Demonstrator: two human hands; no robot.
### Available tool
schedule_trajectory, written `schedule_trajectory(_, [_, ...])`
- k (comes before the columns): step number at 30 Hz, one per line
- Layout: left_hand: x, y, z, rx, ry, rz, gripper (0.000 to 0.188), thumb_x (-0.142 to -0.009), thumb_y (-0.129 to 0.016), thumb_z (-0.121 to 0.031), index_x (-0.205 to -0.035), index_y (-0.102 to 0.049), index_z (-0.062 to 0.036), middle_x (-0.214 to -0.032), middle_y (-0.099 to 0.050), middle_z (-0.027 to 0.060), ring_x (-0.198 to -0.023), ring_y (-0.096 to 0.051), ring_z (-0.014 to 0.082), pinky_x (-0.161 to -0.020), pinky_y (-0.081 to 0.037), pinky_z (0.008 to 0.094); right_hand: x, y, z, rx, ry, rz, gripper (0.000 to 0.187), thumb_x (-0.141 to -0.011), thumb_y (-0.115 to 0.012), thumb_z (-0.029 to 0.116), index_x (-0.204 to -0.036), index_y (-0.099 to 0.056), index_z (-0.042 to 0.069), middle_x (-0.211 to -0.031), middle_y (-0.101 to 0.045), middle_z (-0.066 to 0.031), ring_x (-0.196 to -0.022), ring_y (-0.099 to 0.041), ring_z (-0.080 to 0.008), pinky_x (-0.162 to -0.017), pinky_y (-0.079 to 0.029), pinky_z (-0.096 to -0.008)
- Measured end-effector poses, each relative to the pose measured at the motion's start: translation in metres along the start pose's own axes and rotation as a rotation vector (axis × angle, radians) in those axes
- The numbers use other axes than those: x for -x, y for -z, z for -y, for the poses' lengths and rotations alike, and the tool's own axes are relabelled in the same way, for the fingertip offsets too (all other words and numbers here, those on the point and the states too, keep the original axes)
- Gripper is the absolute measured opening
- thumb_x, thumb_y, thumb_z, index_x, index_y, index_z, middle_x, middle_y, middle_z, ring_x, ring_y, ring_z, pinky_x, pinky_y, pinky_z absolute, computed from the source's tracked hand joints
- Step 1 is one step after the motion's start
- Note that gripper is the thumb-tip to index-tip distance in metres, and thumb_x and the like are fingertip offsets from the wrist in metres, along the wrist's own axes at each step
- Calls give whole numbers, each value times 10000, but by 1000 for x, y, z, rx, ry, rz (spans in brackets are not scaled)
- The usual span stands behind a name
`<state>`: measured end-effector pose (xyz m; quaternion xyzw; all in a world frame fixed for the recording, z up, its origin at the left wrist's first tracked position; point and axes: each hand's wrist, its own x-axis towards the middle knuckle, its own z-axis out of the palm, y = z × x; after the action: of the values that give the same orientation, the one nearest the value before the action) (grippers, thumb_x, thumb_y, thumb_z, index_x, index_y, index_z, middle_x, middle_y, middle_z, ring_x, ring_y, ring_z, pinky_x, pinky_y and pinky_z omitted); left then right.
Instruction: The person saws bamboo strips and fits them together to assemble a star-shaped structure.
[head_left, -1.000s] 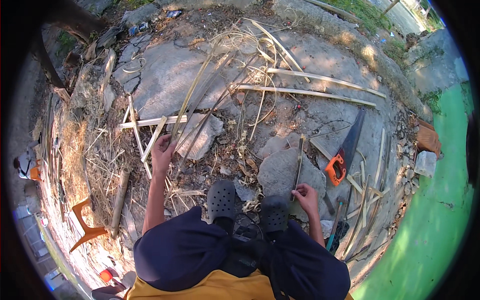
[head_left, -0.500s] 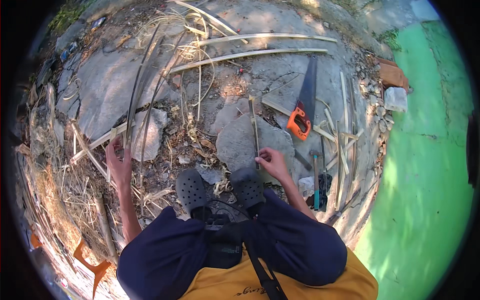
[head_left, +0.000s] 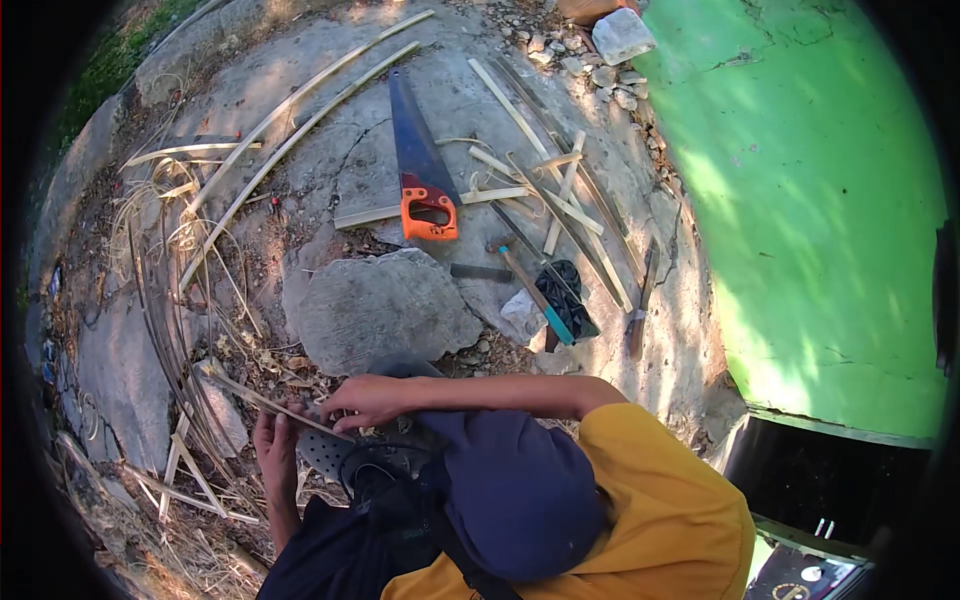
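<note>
A short, flat bamboo strip [head_left: 240, 390] slants across in front of my feet, at the lower left. My left hand [head_left: 279, 450] is closed on it from below, thumb and fingers near its middle. From the right my right hand [head_left: 362, 402] reaches across, its bent fingers closed at the strip's near end; the fingertips are partly hidden. Long, thin, dark-edged strips [head_left: 165, 345] curve down just left of my left hand. A grey clog [head_left: 322, 455] shows under the hands, and a broad flat stone [head_left: 375, 310] lies beyond them.
A handsaw with an orange handle [head_left: 430, 212] lies beyond the stone. Right of it are a teal-handled hammer [head_left: 555, 322], a black plastic bag [head_left: 570, 290], a large knife [head_left: 641, 310] and several bamboo strips [head_left: 510, 110]. A green floor [head_left: 800, 200] runs along the right side.
My view has swung right. My right hand has brought the short strip from the flat stone leftward to my left hand, which has moved in from the long strips.
</note>
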<state>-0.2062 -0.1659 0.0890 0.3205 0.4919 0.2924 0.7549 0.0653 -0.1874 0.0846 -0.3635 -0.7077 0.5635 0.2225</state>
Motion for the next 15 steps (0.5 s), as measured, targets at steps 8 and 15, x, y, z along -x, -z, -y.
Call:
schedule_trajectory(8, [11, 54, -65, -161, -90, -250, 259, -1104, -517, -178, -1318, -552, -36, -1072, -618, 66, -974, -634, 172, -916, -523, 343, 138, 116, -24, 269, -376, -825, 217, -919, -686, 116, -1129, -694, 63, -1080, -704, -130, -975, -710, -345, -877, -559, -441])
schedule_trajectory(15, [-8, 70, -89, -69, -141, -425, 289, -1035, -503, -317, -1253, -539, -130, -858, -509, -43, -708, -464, 65, -607, -383, 244, 323, 148, -97, 561, -1001, -1148, 471, -900, -763, 363, -1245, -666, 59, -1141, -668, -183, -1035, -682, -385, -915, -545, -464])
